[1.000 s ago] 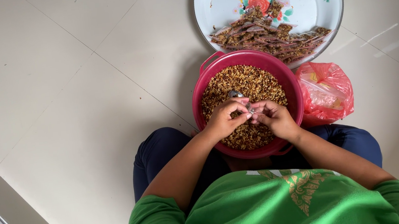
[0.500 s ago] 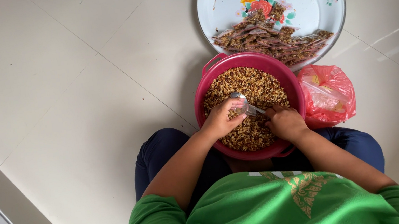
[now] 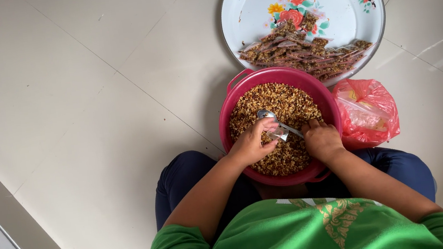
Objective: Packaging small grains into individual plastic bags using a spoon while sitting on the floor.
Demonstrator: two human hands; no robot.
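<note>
the right hand [image 3: 321,140] grips a metal spoon [image 3: 275,122] over the pink basin [image 3: 320,91] of mixed nuts on the floor, the left hand's [image 3: 251,143] fingers pinch a small clear packet [image 3: 281,134], which could slip and spill nuts.

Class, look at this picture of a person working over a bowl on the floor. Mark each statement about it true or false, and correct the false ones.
1. The pink bowl holds a brown grainy mix. True.
2. The right hand holds a spoon. True.
3. The floral tray is bare. False: small filled packets lie piled on it.
4. A red plastic bag lies left of the bowl. False: it lies to the right.
5. The left hand holds a small clear packet over the bowl. True.
</note>
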